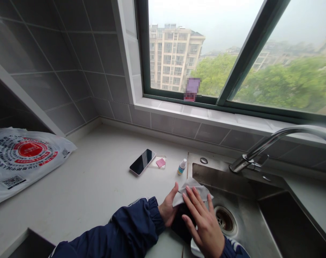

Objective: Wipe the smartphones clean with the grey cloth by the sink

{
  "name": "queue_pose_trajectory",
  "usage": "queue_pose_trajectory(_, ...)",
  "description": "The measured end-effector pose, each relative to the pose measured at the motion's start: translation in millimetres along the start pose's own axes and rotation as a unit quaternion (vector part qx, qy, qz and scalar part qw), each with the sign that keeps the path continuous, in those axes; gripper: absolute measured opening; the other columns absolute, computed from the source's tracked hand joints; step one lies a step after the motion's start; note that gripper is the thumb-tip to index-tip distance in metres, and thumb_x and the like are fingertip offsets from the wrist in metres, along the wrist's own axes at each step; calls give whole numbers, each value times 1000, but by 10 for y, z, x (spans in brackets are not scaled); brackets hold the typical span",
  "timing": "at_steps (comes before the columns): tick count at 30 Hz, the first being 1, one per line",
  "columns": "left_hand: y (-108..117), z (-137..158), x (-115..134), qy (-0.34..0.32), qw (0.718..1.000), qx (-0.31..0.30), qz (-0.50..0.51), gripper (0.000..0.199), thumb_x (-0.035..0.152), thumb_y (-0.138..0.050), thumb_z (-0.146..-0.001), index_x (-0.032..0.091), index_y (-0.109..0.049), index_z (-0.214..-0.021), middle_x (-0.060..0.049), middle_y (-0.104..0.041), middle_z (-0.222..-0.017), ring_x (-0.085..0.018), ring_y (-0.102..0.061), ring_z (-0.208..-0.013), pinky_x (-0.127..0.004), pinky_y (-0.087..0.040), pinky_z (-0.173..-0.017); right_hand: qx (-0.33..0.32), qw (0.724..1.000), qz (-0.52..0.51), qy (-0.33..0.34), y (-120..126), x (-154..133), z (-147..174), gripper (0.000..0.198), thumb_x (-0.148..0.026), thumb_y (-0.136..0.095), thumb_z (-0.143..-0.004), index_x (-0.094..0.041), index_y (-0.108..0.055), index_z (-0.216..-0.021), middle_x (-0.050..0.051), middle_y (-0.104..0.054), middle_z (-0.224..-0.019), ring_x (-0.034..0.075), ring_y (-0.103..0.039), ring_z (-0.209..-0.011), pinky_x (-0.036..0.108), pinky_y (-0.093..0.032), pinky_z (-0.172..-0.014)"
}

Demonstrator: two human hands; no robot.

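My left hand (167, 209) is closed around the left edge of a dark, flat, glossy-looking device (182, 222), its thumb pointing up. Over the device's upper part lies a white tissue (193, 184). My right hand (203, 218) presses the tissue against the device with its fingers extended, and covers much of both. Whether the device is a phone or a small tablet cannot be made out. Just beyond the hands stands a small white-capped bottle (182, 167). A phone (143, 162) lies screen up on the counter, beside a clear case (163, 164) with a pink square (160, 163).
To the right is a steel sink (243, 211) with a drain (225, 219) and a curved chrome faucet (249, 154). A printed white plastic bag (28, 154) sits at the left of the pale counter (98, 179). A tiled sill (190, 111) runs under the window.
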State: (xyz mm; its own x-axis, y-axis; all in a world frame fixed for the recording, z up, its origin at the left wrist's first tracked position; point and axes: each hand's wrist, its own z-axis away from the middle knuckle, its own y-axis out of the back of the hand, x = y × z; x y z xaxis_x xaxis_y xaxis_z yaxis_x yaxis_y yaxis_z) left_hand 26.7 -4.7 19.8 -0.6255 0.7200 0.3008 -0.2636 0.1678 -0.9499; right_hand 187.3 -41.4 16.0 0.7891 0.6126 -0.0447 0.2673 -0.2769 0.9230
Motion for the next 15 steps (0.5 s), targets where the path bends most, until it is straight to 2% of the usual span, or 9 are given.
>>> queue_pose_trajectory(3,-4,11,-27,1,999,-37,-31,75,64,-23,-90,12,-42,-140,-13,-59,-131,-25,-44,-132,-38,-20,-114,14,999,2,-34,-4,31,-3,62,-33,-45,-96,-19,-23,-152,10,-29,-153,32,-25,-142,58,-8,-114)
queue_pose_trajectory(8,17,-10,-15,11,998,-51,-43,75,64,-24,-90,12,-42,-140,-14,-57,-133,-27,-43,-132,-39,-21,-113,20,999,-5,-36,-7,54,3,59,-32,-43,-96,-20,-24,-151,10,-31,-152,32,-25,-142,60,-9,-113)
queue_pose_trajectory(12,62,-57,8,-18,1000,-15,-1,81,67,-32,-87,4,-45,-136,-20,-62,-122,-29,-54,-119,-39,-30,-108,16,999,-27,18,28,40,-1,58,-30,-49,-94,-20,-32,-148,10,-38,-148,30,-31,-139,59,0,-115)
queue_pose_trajectory(15,75,-83,42,-23,1000,-12,13,87,73,-30,-83,6,-44,-136,-20,-65,-113,-29,-63,-103,-42,-40,-98,9,994,-69,84,98,-13,-22,53,-31,-54,-92,-21,-42,-143,8,-46,-143,30,-36,-137,59,4,-114)
